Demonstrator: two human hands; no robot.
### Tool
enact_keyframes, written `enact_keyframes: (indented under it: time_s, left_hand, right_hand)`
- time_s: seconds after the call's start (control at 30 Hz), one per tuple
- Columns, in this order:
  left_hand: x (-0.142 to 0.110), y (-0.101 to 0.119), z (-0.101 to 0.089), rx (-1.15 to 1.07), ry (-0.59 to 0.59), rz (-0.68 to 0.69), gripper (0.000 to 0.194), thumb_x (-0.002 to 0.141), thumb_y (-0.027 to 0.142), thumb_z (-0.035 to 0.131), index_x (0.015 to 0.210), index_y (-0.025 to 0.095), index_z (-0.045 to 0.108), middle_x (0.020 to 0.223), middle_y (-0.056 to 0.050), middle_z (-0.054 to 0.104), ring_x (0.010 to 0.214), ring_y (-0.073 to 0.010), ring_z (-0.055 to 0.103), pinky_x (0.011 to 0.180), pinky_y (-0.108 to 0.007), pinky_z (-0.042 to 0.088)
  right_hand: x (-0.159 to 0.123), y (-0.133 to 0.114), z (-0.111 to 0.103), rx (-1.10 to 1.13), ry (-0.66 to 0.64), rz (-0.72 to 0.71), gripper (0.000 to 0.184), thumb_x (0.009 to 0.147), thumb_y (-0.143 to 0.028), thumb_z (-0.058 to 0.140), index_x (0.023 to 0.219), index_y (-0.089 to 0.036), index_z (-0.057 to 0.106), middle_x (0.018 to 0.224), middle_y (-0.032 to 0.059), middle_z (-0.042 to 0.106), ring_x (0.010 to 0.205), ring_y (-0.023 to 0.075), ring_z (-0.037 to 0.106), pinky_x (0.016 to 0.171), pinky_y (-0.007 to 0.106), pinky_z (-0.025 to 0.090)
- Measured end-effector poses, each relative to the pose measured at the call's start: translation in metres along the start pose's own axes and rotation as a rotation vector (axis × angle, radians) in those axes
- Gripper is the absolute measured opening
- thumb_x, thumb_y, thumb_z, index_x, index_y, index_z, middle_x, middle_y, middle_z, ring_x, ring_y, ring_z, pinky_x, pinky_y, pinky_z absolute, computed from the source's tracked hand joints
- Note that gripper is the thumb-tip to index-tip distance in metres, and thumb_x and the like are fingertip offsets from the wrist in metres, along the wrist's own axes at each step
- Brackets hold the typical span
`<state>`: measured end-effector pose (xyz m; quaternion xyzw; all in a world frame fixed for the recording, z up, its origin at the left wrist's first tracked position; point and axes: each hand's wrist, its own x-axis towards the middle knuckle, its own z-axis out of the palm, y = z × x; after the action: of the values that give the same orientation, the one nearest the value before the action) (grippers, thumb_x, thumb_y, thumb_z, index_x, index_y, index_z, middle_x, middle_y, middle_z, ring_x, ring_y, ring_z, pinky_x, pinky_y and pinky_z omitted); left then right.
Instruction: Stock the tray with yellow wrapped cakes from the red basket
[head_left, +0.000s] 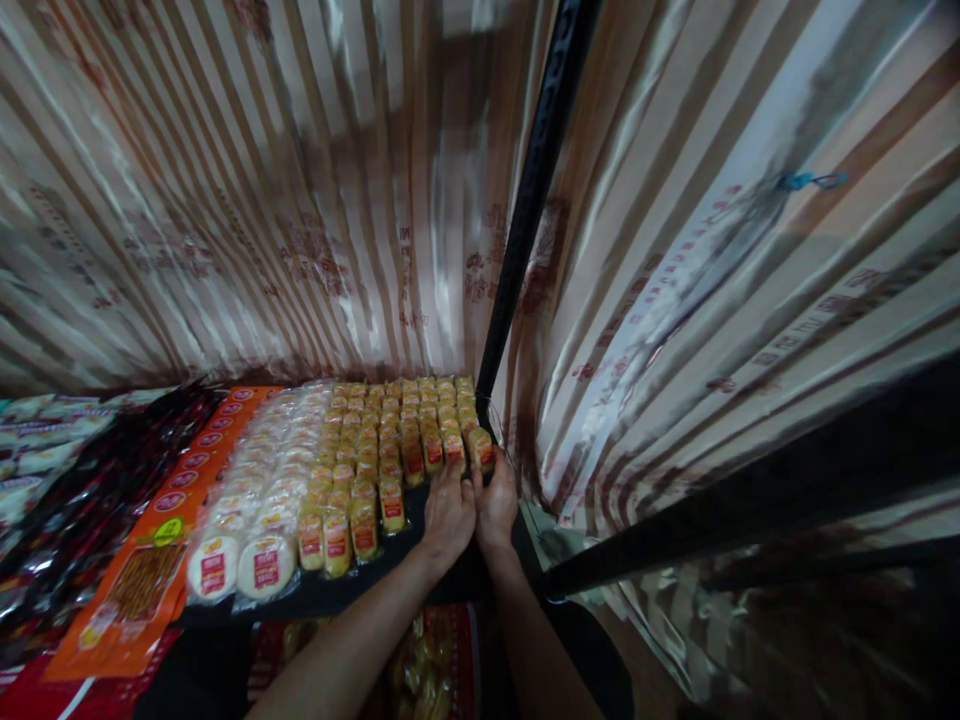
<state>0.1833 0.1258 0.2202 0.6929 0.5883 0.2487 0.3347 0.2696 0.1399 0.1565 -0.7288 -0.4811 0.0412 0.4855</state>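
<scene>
Rows of small yellow snack packs (390, 440) with red labels stand on a dark shelf (330, 592). My left hand (448, 512) rests palm down at the front of the right-hand rows, fingers stretched forward against the packs. Pressed beside it, my right hand (496, 500) has its fingertips on the rightmost yellow pack (481, 447). Both hands lie flat and grip nothing that I can see.
Round white packs (255, 500) fill rows left of the yellow ones, then orange packets (142, 570) and dark red bags (82, 490). A black upright post (525, 220) rises at the shelf's right corner. Striped shiny curtain (712, 260) hangs behind and to the right.
</scene>
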Motion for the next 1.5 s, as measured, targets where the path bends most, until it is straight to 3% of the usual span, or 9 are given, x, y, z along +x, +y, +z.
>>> enact_keyframes:
  time_s: [0.33,0.6,0.77,1.0,1.27,1.5]
  left_hand:
    - [0.006,-0.007,0.002,0.028,0.007,0.023,0.046,0.085,0.017,0.033,0.13,0.01,0.045,0.139,-0.008,0.043,0.13,-0.0173,0.034,0.112,-0.033,0.023]
    - [0.006,-0.011,0.007,0.002,0.013,0.017,0.048,0.085,0.016,0.034,0.131,0.006,0.043,0.14,-0.009,0.041,0.131,-0.0173,0.032,0.112,-0.032,0.021]
    - [0.005,-0.011,0.005,-0.012,0.005,0.007,0.048,0.084,0.015,0.035,0.13,0.009,0.045,0.14,-0.008,0.042,0.131,-0.017,0.033,0.112,-0.032,0.021]
    - [0.003,-0.009,0.003,-0.066,0.042,0.012,0.047,0.082,0.012,0.036,0.128,0.007,0.047,0.137,-0.011,0.045,0.13,-0.0177,0.036,0.112,-0.031,0.024]
    - [-0.007,-0.006,-0.003,-0.098,0.038,0.012,0.05,0.08,0.009,0.039,0.13,0.006,0.045,0.139,-0.012,0.042,0.13,-0.0181,0.035,0.11,-0.029,0.025]
    - [-0.031,-0.016,0.0,-0.122,0.049,0.008,0.039,0.08,0.009,0.04,0.115,0.01,0.057,0.121,-0.011,0.058,0.114,-0.0184,0.052,0.102,-0.029,0.036]
  right_hand:
    - [0.006,0.013,0.012,0.038,-0.082,-0.005,0.057,0.082,-0.047,0.037,0.119,-0.006,0.05,0.112,0.0201,0.057,0.104,0.0269,0.053,0.092,0.041,0.042]
    - [0.005,0.024,0.022,0.084,-0.111,-0.02,0.061,0.086,-0.045,0.029,0.129,-0.004,0.044,0.13,0.0201,0.048,0.121,0.0256,0.044,0.102,0.04,0.033]
    - [0.005,0.025,0.026,0.118,-0.132,0.01,0.065,0.085,-0.05,0.031,0.13,-0.005,0.044,0.128,0.0175,0.052,0.114,0.0244,0.052,0.097,0.039,0.039]
    - [0.005,0.021,0.023,0.101,-0.132,-0.02,0.063,0.086,-0.048,0.031,0.13,-0.005,0.044,0.127,0.0181,0.053,0.112,0.0245,0.054,0.094,0.038,0.042]
    - [0.007,0.018,0.018,0.097,-0.149,-0.021,0.067,0.084,-0.049,0.032,0.133,-0.003,0.039,0.135,0.0204,0.044,0.125,0.0269,0.041,0.104,0.041,0.032]
    - [-0.018,0.006,-0.001,0.068,-0.074,-0.099,0.056,0.086,-0.043,0.032,0.123,-0.004,0.047,0.13,0.0211,0.047,0.125,0.0268,0.04,0.103,0.045,0.033]
